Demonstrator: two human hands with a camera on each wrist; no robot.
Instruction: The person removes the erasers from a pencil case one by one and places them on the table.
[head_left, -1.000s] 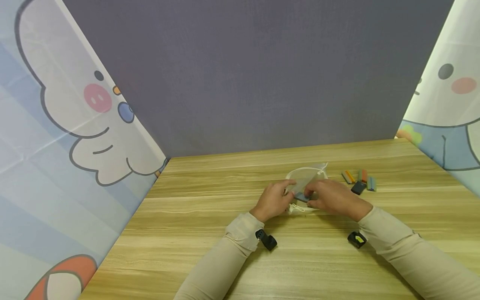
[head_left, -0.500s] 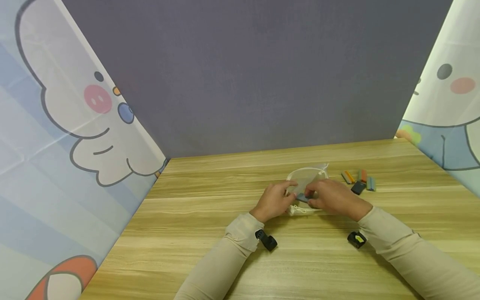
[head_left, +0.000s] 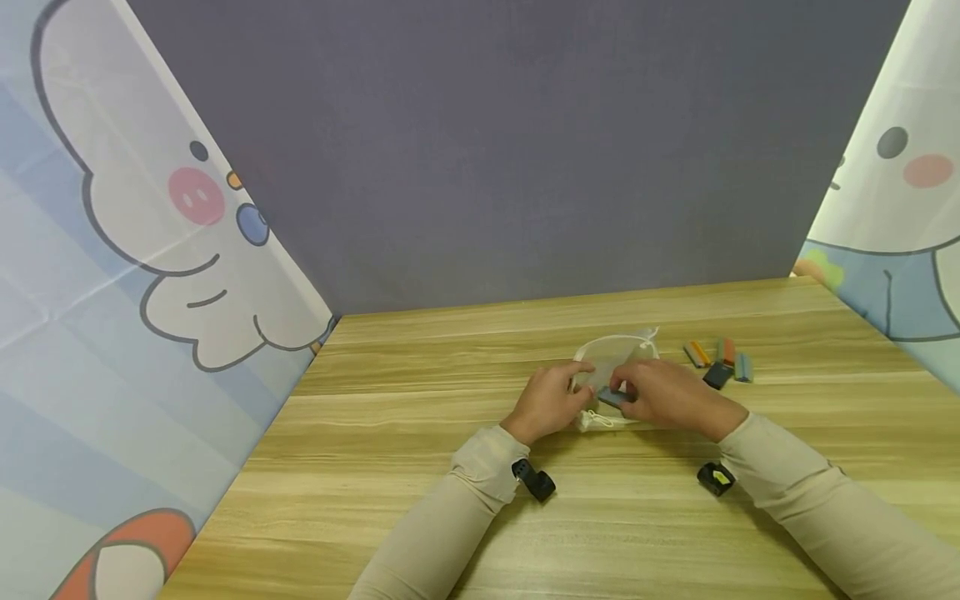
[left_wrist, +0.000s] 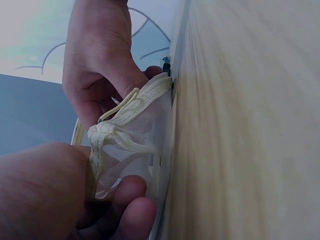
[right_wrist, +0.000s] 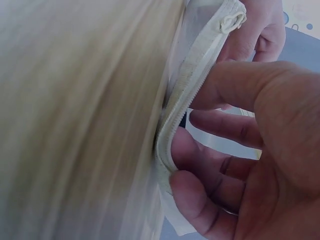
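Grey block deeper in mesh bag, coloured blocks beside

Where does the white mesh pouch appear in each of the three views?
Head: mesh pouch centre-right, on the table, between both hands.
Left wrist: pouch in the middle, against the table edge, left hand gripping it.
Right wrist: pouch upper middle, right hand at its opening.
Shared landmark: cream zipper band.

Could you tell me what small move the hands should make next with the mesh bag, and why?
Probably push the grey block further into the mesh bag: the right hand pinches it at the zipper mouth, which the left hand holds open, and the block still shows outside.
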